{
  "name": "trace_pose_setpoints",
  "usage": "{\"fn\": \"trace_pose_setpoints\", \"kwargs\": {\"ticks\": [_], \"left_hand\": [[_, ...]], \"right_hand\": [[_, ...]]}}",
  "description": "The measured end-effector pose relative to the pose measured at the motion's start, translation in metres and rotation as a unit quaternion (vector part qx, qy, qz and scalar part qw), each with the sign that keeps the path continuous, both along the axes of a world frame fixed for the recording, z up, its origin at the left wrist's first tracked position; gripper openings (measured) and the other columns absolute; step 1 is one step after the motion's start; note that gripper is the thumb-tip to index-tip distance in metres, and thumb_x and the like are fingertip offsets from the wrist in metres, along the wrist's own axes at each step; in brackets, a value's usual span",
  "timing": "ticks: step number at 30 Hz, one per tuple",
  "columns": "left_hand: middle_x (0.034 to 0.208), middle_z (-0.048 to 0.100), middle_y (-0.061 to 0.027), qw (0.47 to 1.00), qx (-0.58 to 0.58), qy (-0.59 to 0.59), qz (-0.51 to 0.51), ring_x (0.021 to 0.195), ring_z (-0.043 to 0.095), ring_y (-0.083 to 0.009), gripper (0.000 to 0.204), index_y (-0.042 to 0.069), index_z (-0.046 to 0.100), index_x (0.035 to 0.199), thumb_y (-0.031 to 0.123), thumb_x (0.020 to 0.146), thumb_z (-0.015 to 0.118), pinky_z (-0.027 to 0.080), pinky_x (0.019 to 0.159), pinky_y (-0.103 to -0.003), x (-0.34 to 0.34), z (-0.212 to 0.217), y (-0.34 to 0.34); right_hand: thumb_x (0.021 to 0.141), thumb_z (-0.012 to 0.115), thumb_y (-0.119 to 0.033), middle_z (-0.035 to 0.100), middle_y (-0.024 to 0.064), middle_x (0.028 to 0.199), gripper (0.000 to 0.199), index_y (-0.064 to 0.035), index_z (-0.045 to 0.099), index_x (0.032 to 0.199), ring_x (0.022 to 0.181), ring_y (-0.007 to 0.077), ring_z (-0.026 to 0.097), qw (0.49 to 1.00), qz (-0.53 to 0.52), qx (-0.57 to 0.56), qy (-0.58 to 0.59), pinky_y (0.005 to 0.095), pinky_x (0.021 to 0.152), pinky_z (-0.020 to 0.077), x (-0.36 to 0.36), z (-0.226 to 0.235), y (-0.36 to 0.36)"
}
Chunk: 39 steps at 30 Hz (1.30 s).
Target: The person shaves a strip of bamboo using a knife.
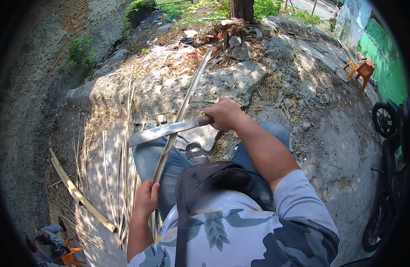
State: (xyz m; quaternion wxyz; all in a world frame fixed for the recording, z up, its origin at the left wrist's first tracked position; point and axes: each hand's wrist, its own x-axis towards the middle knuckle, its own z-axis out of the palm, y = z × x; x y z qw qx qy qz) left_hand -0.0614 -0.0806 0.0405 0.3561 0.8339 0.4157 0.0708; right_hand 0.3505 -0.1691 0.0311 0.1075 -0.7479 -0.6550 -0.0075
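My right hand point(225, 115) is closed round the wooden handle of a machete point(162, 131). The broad steel blade points left and lies across a long split bamboo strip point(187, 100), over my left thigh. My left hand point(147, 196) grips the near end of that strip, its thumb on top. The strip slants up and away to the right, its far end near the rubble by the tree. Whether the edge has cut into the bamboo I cannot tell.
Several thin bamboo strips point(123, 191) lie left of my leg, beside a thicker bamboo piece point(82, 200). A broken concrete slab point(222, 86) is ahead. Orange plastic chairs point(364, 73) and motorcycles point(385, 178) stand right. Someone sits point(49, 242) at the lower left.
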Motion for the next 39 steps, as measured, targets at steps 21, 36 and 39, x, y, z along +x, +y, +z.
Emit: {"fn": "trace_pose_setpoints", "kwargs": {"ticks": [21, 36, 39], "left_hand": [[0.062, 0.061, -0.0097, 0.994, -0.079, -0.012, 0.072, 0.057, 0.058, -0.0155, 0.038, -0.001, 0.06, 0.083, 0.031, 0.104, 0.062, 0.046, 0.057, -0.036, -0.034, -0.023, 0.008], [0.057, 0.048, -0.011, 0.994, 0.035, -0.084, 0.059, 0.053, 0.041, -0.0147, 0.04, 0.002, 0.054, 0.077, 0.03, 0.106, 0.059, 0.034, 0.05, -0.038, -0.039, -0.033, -0.004], [0.057, 0.049, -0.0134, 0.993, 0.019, -0.07, 0.092, 0.05, 0.044, -0.019, 0.043, 0.001, 0.056, 0.077, 0.033, 0.107, 0.056, 0.035, 0.05, -0.04, -0.039, -0.044, 0.002]], "right_hand": [[0.075, 0.071, -0.028, 0.072, 0.0038, 0.08, 0.016, -0.017, 0.067, 0.087, 0.081, 0.0254, 0.072, 1.0, 0.001, -0.022, -0.009, 0.0394, 0.085, 0.052, -0.004, -0.003, -0.001], [0.076, 0.071, -0.025, 0.07, 0.0096, 0.078, 0.015, -0.0146, 0.066, 0.086, 0.082, 0.0348, 0.071, 0.995, -0.072, 0.042, 0.053, 0.0505, 0.073, 0.0549, -0.008, 0.014, -0.01], [0.075, 0.071, -0.024, 0.069, 0.0063, 0.074, 0.013, -0.0154, 0.065, 0.082, 0.074, 0.0308, 0.07, 0.998, 0.042, 0.047, 0.01, 0.0474, 0.076, 0.0534, -0.029, 0.01, -0.008]]}}
